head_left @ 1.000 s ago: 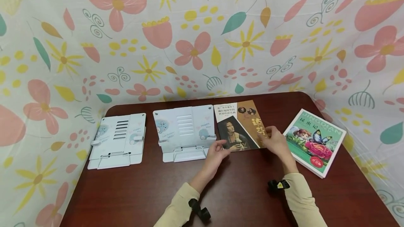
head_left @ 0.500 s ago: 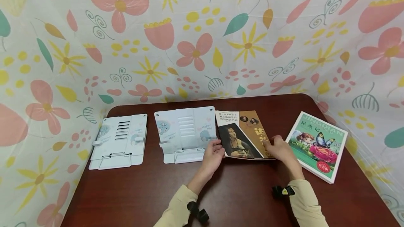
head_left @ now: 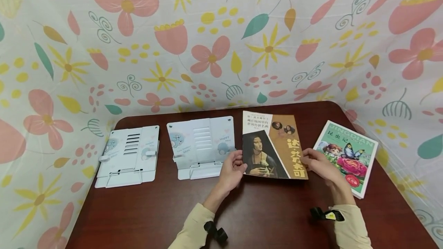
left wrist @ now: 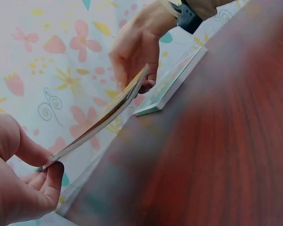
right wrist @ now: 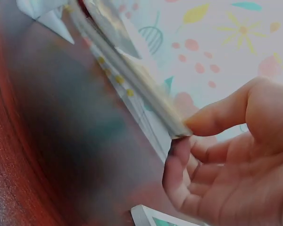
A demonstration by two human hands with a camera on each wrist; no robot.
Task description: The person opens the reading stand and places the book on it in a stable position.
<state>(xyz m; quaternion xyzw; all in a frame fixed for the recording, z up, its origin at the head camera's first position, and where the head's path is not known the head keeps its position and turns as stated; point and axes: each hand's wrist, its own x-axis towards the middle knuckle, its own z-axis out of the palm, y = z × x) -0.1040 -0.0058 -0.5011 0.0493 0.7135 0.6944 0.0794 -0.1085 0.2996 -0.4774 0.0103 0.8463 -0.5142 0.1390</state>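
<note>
A brown and white book [head_left: 273,145] with a portrait painting on its cover is held between my two hands. My left hand [head_left: 231,170] pinches its left edge, thumb on top and fingers beneath, as the left wrist view shows. On the opposite edge my right hand [head_left: 322,166] pinches the book between thumb and fingers. Both wrist views show the book [left wrist: 104,117] raised off the table and slightly bowed. Just left of my left hand stands a white metal book stand [head_left: 204,141], its back plate tilted up and a wire ledge at its front.
A second white book stand [head_left: 129,155] lies lower at the left of the dark red table [head_left: 155,218]. Right of my right hand lies a thick green book [head_left: 346,156] with a butterfly and flower cover. A floral curtain [head_left: 214,22] hangs behind the table.
The brown and white book has come up off the table, toward me and a little right. My right hand has moved right with it; the left now grips its left edge.
</note>
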